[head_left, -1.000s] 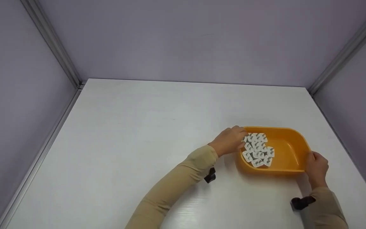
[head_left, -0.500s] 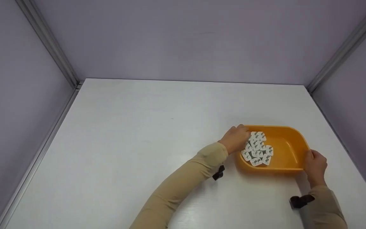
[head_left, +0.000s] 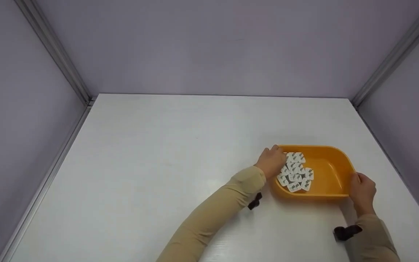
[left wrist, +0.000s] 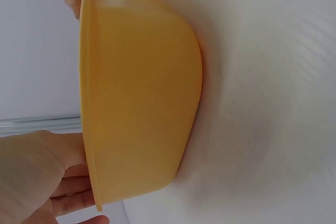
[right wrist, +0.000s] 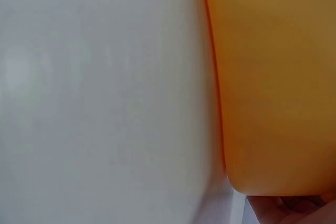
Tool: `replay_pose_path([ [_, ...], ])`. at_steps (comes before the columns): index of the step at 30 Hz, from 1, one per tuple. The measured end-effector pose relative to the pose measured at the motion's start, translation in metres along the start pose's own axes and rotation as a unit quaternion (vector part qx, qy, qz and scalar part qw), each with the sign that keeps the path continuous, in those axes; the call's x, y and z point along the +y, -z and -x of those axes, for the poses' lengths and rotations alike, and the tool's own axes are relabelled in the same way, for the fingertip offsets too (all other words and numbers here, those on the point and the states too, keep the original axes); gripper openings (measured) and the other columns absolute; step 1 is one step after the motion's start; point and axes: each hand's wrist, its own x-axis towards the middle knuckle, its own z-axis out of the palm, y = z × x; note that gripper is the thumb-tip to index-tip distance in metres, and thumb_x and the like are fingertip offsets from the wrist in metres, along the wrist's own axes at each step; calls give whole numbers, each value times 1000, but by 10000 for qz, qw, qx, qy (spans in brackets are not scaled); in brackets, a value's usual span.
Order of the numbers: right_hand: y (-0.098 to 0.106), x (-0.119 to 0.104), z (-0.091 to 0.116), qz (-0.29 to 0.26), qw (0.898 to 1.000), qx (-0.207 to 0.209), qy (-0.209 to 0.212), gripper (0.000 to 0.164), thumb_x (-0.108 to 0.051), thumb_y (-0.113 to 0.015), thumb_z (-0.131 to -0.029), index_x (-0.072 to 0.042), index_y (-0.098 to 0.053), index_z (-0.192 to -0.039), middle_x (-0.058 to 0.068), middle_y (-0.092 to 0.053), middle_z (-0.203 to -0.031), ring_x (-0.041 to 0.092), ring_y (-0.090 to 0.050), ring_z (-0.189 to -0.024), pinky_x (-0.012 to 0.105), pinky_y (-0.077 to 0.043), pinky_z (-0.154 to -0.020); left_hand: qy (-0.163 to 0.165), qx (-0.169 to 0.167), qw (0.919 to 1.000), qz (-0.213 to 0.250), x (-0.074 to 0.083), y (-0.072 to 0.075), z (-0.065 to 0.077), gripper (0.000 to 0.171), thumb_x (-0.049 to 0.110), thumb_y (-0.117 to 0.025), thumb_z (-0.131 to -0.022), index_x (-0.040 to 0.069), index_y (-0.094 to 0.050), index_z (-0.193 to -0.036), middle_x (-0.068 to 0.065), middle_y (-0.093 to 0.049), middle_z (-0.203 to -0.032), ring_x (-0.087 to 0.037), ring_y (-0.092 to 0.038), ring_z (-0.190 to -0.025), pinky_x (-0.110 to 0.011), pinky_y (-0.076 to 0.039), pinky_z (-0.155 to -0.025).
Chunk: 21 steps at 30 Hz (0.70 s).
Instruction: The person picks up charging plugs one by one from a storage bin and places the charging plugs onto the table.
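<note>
An orange plastic basin (head_left: 327, 171) stands on the white table at the right. Several small white squarish pieces (head_left: 295, 168) with dark green marks lie in its left part. My left hand (head_left: 270, 161) reaches over the left end of the basin, beside the pieces. In the left wrist view the left fingers (left wrist: 73, 187) pass behind the rim to the inner side, their tips hidden; I cannot tell whether they hold a piece. My right hand (head_left: 363, 190) grips the basin's right end near its front corner. The right wrist view shows the right fingers (right wrist: 296, 205) at the basin's end.
The white table (head_left: 151, 160) extends to the left and behind the basin. Grey panels (head_left: 209, 47) enclose it at the back and both sides. A black wrist device (head_left: 347, 232) is strapped to the right forearm, another (head_left: 255, 201) to the left.
My left hand has moved slightly right, further over the basin's left end, covering some white pieces. The right hand and the basin have stayed nearly in place.
</note>
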Motion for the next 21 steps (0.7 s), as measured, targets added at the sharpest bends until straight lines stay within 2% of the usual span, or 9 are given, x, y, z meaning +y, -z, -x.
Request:
replay_pose_path([
  [9,1,-1,4,0,9997,-20,-250,56,-28,-26,-100,10,-45,-137,29,-51,-135,-9,-40,-69,4,-36,-57,259,220,9990,-295,10,-2,-1,28,20,-42,-103,24,-64,-120,10,-66,-120,-6,-54,-113,-22,-52,-89],
  [16,1,0,4,-23,9999,39,-125,55,-27,-26,-101,11,-46,-135,30,-52,-131,-9,-41,-67,6,-38,-57,389,-16,9986,-348,13,-2,-4,29,21,-42,-103,27,-62,-123,13,-63,-124,-6,-50,-119,-23,-50,-94],
  [21,-1,1,4,26,10000,59,-64,55,-27,-27,-101,12,-47,-134,32,-53,-131,-11,-40,-66,6,-37,-56,491,58,9968,-623,15,-4,-4,30,23,-40,-104,28,-63,-122,13,-64,-122,-5,-50,-117,-20,-50,-91],
])
